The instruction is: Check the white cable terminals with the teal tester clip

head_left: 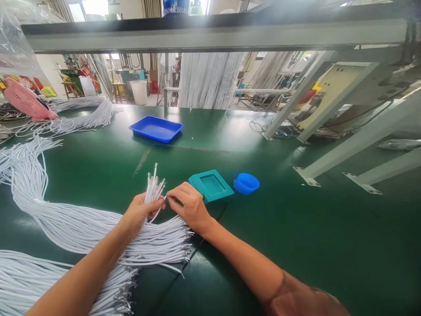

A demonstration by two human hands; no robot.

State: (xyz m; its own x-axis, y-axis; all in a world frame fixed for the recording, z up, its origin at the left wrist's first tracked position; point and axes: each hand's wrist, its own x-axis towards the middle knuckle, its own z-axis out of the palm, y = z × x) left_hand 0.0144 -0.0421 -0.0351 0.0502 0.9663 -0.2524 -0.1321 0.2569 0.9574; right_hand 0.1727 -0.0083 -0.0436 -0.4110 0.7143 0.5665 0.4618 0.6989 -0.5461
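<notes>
My left hand [142, 211] is closed around a small bunch of white cables [153, 188], their stripped ends pointing up. Between its thumb and finger one cable sticks out to the right. My right hand [189, 206] pinches the tip of that single cable, close beside the left fingertips. Under both hands lies a thick bundle of white cables [98, 224], with frayed or metal-tipped ends toward the right. A second bundle [36, 281] is at the lower left. Just beyond my right hand is a teal tray [223, 189], partly hidden by the fingers.
A small blue bowl [247, 183] stands right of the teal tray. Farther back is a blue rectangular tray [156, 126]. Metal frame legs [355, 149] are fixed on the green table [296, 245] at right. At the far left, a pink basket [28, 98] sits beside coiled cables.
</notes>
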